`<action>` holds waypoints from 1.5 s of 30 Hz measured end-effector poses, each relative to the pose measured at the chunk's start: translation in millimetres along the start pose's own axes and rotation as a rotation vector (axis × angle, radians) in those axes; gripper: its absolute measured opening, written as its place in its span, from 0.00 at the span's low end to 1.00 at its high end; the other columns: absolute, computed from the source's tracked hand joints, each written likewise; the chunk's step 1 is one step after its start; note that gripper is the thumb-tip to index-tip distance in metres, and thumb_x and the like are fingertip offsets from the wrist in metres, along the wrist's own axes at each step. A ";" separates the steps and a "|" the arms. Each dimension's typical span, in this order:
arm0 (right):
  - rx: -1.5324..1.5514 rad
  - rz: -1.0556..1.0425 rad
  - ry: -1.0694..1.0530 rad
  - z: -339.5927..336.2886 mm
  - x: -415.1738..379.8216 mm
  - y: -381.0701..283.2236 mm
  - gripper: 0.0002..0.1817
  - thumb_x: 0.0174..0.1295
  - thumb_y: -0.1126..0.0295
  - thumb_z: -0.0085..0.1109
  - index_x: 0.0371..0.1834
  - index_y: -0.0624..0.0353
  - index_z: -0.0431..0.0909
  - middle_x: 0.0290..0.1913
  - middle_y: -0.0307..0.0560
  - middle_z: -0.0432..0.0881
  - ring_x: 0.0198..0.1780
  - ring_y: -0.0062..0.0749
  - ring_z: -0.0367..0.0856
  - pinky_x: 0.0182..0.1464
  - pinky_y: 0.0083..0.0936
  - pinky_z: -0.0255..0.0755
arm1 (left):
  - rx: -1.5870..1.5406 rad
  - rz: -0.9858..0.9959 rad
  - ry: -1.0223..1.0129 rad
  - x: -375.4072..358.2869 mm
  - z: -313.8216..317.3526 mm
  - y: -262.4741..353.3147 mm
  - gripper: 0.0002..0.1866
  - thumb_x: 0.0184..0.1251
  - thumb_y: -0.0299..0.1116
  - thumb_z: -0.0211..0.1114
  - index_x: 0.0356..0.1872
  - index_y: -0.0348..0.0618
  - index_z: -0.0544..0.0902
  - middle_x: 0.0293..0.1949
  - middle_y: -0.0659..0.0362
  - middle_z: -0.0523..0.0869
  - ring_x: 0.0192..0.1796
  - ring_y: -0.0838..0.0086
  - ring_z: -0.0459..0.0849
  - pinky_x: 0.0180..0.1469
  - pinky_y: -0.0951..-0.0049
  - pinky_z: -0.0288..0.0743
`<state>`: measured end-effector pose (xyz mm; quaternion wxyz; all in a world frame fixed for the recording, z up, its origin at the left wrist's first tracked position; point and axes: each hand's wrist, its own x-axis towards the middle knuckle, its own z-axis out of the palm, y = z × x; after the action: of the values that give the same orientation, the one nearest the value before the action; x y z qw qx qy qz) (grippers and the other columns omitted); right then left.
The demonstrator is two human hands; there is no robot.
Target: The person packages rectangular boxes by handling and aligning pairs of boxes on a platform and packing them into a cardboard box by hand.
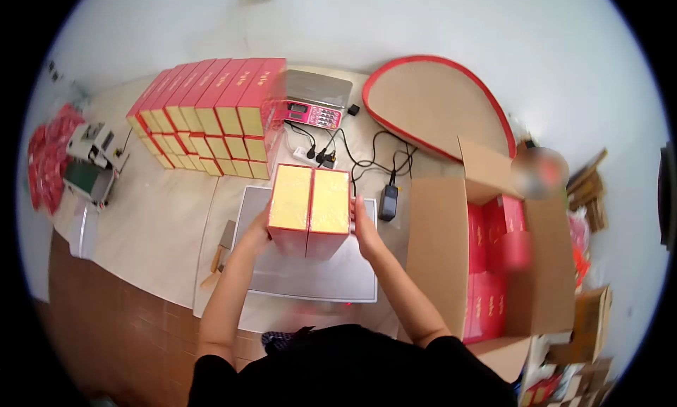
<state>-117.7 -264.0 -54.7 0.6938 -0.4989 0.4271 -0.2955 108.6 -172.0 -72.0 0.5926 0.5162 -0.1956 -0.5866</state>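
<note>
Between my two hands is a pair of red and yellow boxes [310, 202], side by side with their yellow faces toward me and a shiny film over them. My left hand [261, 227] presses on the left side, its fingers partly hidden by the box. On the opposite side my right hand [362, 224] grips with fingers along the box wall. Beneath them lies a silver-grey flat plate [310, 284] on the table. Left of the plate is a scraper [224, 238] with a wooden handle.
Stacked red and yellow boxes [211, 118] stand at the back left, beside a pink-keyed scale [314, 114]. An open carton [437, 245] with red boxes is at right. Cables and a black adapter [388, 201] lie behind my right hand. A red-rimmed tray [437, 104] leans at the wall.
</note>
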 end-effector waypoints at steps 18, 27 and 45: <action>0.011 0.494 -0.593 28.7 34.5 -40.2 0.29 0.72 0.56 0.45 0.70 0.64 0.62 0.64 0.49 0.72 0.61 0.32 0.73 0.64 0.28 0.65 | 0.727 0.717 0.497 -108.6 46.6 -116.4 0.53 0.70 0.59 0.48 0.69 0.28 0.25 0.70 0.29 0.23 0.74 0.37 0.26 0.73 0.45 0.29; -0.278 0.495 -0.813 30.5 70.3 -19.1 0.31 0.71 0.54 0.46 0.71 0.61 0.61 0.65 0.48 0.72 0.61 0.30 0.73 0.64 0.25 0.65 | 0.747 0.569 0.524 -105.9 48.8 -161.4 0.54 0.68 0.48 0.59 0.70 0.29 0.24 0.70 0.27 0.26 0.74 0.35 0.31 0.73 0.47 0.37; 0.315 -0.003 -0.049 -62.8 11.7 64.3 0.35 0.72 0.44 0.29 0.70 0.63 0.58 0.71 0.53 0.63 0.72 0.42 0.57 0.73 0.41 0.44 | 0.540 0.450 0.469 -70.0 -55.6 -22.5 0.31 0.73 0.43 0.51 0.69 0.31 0.59 0.70 0.47 0.61 0.74 0.63 0.56 0.73 0.66 0.47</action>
<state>-169.1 -280.3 -127.6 0.7734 -0.3916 0.3574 -0.3477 127.6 -82.9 -86.6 0.5780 0.7167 -0.3100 -0.2370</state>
